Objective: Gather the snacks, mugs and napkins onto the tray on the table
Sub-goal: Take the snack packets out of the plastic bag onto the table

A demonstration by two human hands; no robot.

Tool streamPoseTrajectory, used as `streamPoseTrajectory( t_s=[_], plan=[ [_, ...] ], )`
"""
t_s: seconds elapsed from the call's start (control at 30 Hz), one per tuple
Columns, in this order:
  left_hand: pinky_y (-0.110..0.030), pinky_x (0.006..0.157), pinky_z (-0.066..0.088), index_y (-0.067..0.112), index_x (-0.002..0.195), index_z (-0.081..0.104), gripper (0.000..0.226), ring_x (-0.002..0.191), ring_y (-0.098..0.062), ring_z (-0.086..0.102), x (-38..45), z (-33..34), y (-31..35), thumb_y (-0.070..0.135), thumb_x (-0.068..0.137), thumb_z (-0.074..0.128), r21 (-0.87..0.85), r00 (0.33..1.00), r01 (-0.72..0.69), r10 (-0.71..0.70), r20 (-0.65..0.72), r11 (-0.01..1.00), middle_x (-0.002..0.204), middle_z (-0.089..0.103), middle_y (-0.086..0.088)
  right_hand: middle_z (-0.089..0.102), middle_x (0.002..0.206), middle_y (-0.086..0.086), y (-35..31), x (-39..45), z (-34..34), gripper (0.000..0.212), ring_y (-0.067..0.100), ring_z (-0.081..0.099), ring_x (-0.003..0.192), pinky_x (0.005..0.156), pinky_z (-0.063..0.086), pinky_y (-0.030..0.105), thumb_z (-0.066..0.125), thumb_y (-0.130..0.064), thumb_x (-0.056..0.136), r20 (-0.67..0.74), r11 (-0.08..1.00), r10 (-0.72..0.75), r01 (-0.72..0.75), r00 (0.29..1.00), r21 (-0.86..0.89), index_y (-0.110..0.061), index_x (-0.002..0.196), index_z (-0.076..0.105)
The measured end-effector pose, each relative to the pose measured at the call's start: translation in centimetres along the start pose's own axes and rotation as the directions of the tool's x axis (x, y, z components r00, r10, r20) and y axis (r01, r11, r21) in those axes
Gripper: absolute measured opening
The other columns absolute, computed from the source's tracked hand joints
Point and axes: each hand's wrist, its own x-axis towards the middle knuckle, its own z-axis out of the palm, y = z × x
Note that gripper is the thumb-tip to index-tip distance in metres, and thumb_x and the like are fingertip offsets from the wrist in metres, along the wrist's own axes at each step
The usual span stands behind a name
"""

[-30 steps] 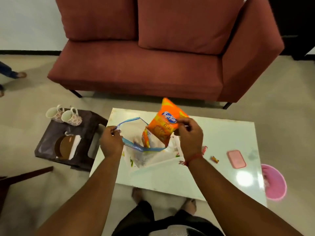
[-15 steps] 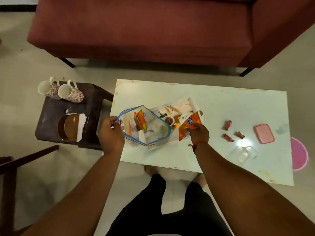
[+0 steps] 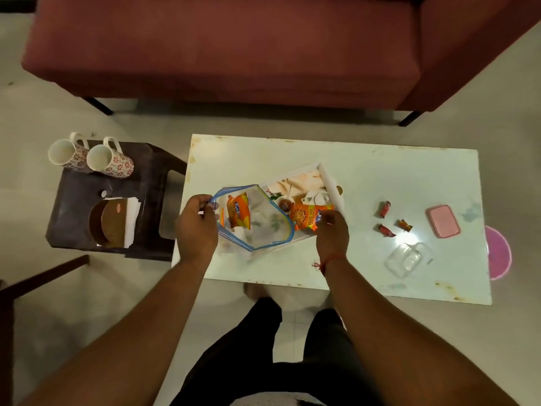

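An orange crinkled snack packet (image 3: 309,217) lies flat on the white rectangular printed tray (image 3: 329,183) on the glossy white desk (image 3: 380,177), pinched at its near edge by the right hand (image 3: 332,234). Just left, the left hand (image 3: 196,227) grips the rim of a clear blue-edged zip bag (image 3: 263,227) holding a second orange packet (image 3: 238,213). Two floral mugs (image 3: 90,158) lie tipped on a dark side stool (image 3: 82,194) beside white napkins (image 3: 131,218).
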Motion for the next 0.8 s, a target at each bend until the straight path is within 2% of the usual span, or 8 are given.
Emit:
streamPoseTrajectory(
  t_s=[0.1,0.17,0.23,0.3,0.37,0.47,0.67,0.8],
  plan=[
    [-0.028,0.074,0.058,0.017,0.114,0.064,0.019,0.089,-0.013,0.065,-1.8,0.5,2.4,0.022,0.101,0.051,0.055,0.999,-0.042,0.042,-0.001,0.998,0.104,0.067,0.004,0.066,0.090,-0.002,-3.9,-3.0,-1.2,0.019,0.018,0.061,0.087,0.079,0.048,0.027,0.056,0.000,0.084,0.150,0.912,-0.401,0.410,0.904,-0.033,-0.018,0.086,0.064],
    [-0.037,0.078,0.061,0.018,0.113,0.064,0.018,0.089,-0.017,0.069,-3.2,0.8,3.8,0.023,0.101,0.052,0.028,0.998,-0.059,0.059,0.009,0.998,0.106,0.071,0.001,0.067,0.088,0.001,-5.8,-4.2,-1.1,0.019,0.018,0.060,0.086,0.078,0.047,0.027,0.056,0.003,0.082,0.361,0.812,-0.508,0.575,0.782,-0.104,-0.014,0.083,0.065],
    [-0.041,0.079,0.061,0.018,0.113,0.064,0.019,0.090,-0.020,0.071,-4.7,1.3,5.4,0.025,0.100,0.052,0.013,0.997,-0.073,0.073,0.011,0.997,0.109,0.072,-0.002,0.069,0.099,0.009,-7.4,-4.6,-1.0,0.018,0.024,0.062,0.094,0.083,0.049,0.033,0.055,-0.002,0.086,0.595,0.706,-0.429,0.663,0.679,-0.249,-0.010,0.093,0.070],
    [-0.042,0.082,0.061,0.020,0.113,0.064,0.018,0.091,-0.020,0.071,-6.4,1.9,6.9,0.025,0.100,0.053,0.001,0.994,-0.114,0.114,0.001,0.994,0.109,0.072,-0.002,0.061,0.121,0.020,-8.0,-4.2,-1.1,0.030,0.035,0.058,0.111,0.092,0.047,0.037,0.054,-0.012,0.092,0.752,0.602,-0.196,0.683,0.630,-0.415,-0.009,0.120,0.065],
    [-0.041,0.082,0.061,0.021,0.110,0.064,0.016,0.088,-0.018,0.072,-7.8,2.5,8.3,0.023,0.099,0.053,-0.023,0.987,-0.158,0.157,-0.010,0.987,0.106,0.073,0.000,0.043,0.140,0.026,-7.9,-2.9,-1.2,0.046,0.041,0.046,0.128,0.104,0.040,0.039,0.049,-0.020,0.097,0.759,0.515,0.042,0.637,0.649,-0.574,-0.010,0.142,0.045],
    [-0.042,0.080,0.061,0.020,0.107,0.066,0.015,0.084,-0.017,0.073,-9.7,3.2,10.3,0.022,0.097,0.056,-0.093,0.981,-0.193,0.192,-0.019,0.977,0.101,0.074,0.001,0.030,0.152,0.028,-8.2,-1.3,-2.8,0.057,0.043,0.036,0.137,0.111,0.034,0.045,0.035,-0.020,0.102,0.701,0.328,0.121,0.638,0.702,-0.696,-0.006,0.154,0.018],
    [-0.046,0.075,0.062,0.024,0.105,0.066,0.013,0.086,-0.018,0.072,-11.1,3.8,12.0,0.025,0.097,0.056,-0.157,0.989,-0.146,0.142,-0.041,0.977,0.102,0.073,0.001,0.055,0.133,0.023,-9.6,-0.2,-5.6,0.041,0.039,0.055,0.120,0.094,0.044,0.039,0.040,-0.025,0.103,0.686,0.361,-0.072,0.660,0.724,-0.659,-0.001,0.134,0.052],
    [-0.046,0.076,0.062,0.025,0.106,0.064,0.012,0.086,-0.019,0.073,-10.4,3.8,11.6,0.027,0.098,0.056,-0.133,0.996,-0.085,0.080,-0.045,0.987,0.105,0.072,0.001,0.063,0.114,0.019,-10.8,-2.2,-6.1,0.031,0.039,0.064,0.101,0.083,0.051,0.039,0.048,-0.024,0.098,0.749,0.194,-0.297,0.806,0.592,-0.559,-0.006,0.117,0.064]
  ],
)
